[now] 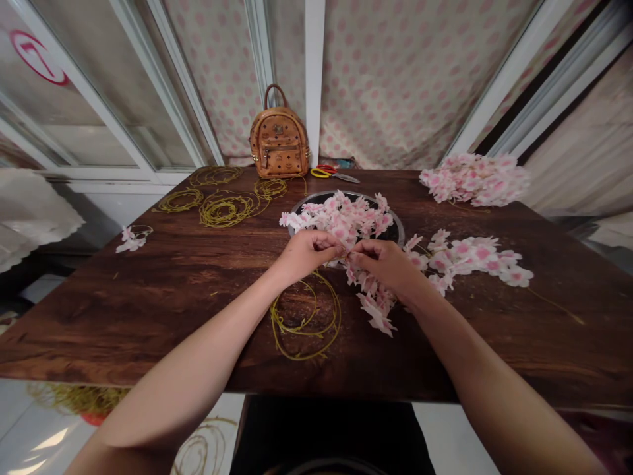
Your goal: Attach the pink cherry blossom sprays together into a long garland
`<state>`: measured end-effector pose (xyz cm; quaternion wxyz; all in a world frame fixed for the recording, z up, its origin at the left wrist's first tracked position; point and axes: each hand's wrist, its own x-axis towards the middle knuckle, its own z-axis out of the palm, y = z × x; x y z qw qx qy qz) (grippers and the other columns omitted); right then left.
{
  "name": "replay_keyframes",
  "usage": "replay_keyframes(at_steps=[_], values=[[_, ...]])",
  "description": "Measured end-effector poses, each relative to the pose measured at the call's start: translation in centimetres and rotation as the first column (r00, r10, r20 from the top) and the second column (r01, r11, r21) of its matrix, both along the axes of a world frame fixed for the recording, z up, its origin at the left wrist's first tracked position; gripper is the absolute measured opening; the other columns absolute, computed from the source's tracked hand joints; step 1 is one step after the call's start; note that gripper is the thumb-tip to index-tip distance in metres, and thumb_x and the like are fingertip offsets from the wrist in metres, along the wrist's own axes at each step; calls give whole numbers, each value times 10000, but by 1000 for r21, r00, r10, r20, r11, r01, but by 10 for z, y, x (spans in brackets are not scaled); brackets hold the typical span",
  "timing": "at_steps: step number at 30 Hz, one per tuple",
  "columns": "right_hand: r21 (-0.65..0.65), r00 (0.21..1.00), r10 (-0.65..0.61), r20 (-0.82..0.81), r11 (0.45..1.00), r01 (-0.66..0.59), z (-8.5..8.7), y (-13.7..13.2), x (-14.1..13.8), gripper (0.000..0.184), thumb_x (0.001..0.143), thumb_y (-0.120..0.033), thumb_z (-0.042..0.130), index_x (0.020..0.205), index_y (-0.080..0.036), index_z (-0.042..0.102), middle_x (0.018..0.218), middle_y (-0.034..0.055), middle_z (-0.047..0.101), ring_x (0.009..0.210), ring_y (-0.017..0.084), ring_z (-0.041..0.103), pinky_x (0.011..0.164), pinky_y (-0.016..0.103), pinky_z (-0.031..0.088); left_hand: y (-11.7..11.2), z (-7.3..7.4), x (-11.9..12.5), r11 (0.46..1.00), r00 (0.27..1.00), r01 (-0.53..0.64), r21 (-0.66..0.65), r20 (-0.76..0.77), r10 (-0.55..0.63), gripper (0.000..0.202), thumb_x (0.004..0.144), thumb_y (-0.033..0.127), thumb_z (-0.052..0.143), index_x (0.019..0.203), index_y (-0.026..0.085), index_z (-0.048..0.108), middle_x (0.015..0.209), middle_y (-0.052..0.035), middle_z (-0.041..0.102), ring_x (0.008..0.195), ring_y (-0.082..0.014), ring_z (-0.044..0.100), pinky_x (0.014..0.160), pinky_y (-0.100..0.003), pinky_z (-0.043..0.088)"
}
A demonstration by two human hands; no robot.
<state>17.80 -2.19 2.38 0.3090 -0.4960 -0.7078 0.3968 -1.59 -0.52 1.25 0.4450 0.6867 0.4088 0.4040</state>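
My left hand [311, 253] and my right hand [380, 264] meet over the middle of the table, fingertips pinched close together. Between them is a pink-and-white artificial blossom [372, 293], its petals hanging below my right hand; the exact spot they grip is too small to make out. Just beyond my fingers, a heap of loose blossoms [341, 214] fills a round dark tray [398, 229]. Below my left hand lies a coil of yellow-green stem [306, 323]. To the right of my right hand rests a blossom branch [475, 256] with a bare stem end.
Coiled stems [227, 208] lie at the table's back left, near a brown backpack [279, 142] and scissors [333, 173]. A bunch of finished blossoms [477, 179] sits at the back right. A small white flower piece [132, 239] lies at the left. More stems [76, 398] are on the floor.
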Motion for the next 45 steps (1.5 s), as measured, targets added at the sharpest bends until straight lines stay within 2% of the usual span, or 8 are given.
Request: replay_keyframes(at_steps=[3,14,21,26,34,37,40,45], values=[[42,999,-14,36,999,12,1,1,0,195,801,-332,543,725,-173,626,608,-20,549,543,107,484,550,245,392,-1,0,1,1000,1000,-2,2,-2,2,150,781,280,687,823,139,716,661,-19,656,554,-92,505,528,-229,358],[55,999,-28,42,998,26,0,2,1,181,794,-301,532,681,-176,598,591,-18,535,525,99,446,527,244,372,-1,-2,0,1000,1000,4,19,-11,-4,153,776,289,694,821,146,723,654,-21,645,551,-93,495,523,-235,359],[22,999,-29,31,999,28,1,0,0,184,792,-315,535,683,-179,592,592,-22,514,521,99,445,504,240,375,-5,1,3,1000,1000,1,7,-14,-1,131,767,268,688,804,146,717,663,-25,652,556,-95,501,528,-234,367],[-57,998,-62,-6,997,61,4,-3,-3,176,773,-322,541,662,-187,563,590,-26,497,513,100,447,475,231,379,-7,-2,4,998,999,16,61,-38,-14,138,785,274,654,819,154,712,668,-16,639,594,-106,521,567,-236,396],[-148,993,-93,-70,986,82,4,-4,-5,185,749,-340,559,639,-193,531,546,-58,428,473,84,352,443,225,283,-14,3,5,986,989,26,164,-149,-1,169,847,278,577,829,166,702,722,-28,666,654,-131,560,609,-251,407],[-132,993,-89,-75,988,79,5,-4,-5,186,746,-332,559,629,-191,525,563,-54,436,499,87,364,462,226,282,-11,2,5,989,992,28,146,-124,-9,256,891,316,525,785,152,691,682,-26,646,612,-124,544,570,-245,391],[-135,995,-72,-69,989,62,5,-4,-5,186,746,-327,557,624,-192,518,565,-50,448,502,91,377,473,229,296,-6,0,5,994,998,29,104,-56,-23,235,871,298,558,762,137,691,659,-20,634,586,-112,525,554,-237,383],[-139,996,-49,-73,990,39,4,-4,-5,197,752,-337,555,622,-197,506,557,-47,445,486,91,377,457,228,299,-3,-5,6,998,998,27,-63,60,-23,167,804,285,654,788,136,727,752,-52,709,636,-120,582,613,-248,437]])
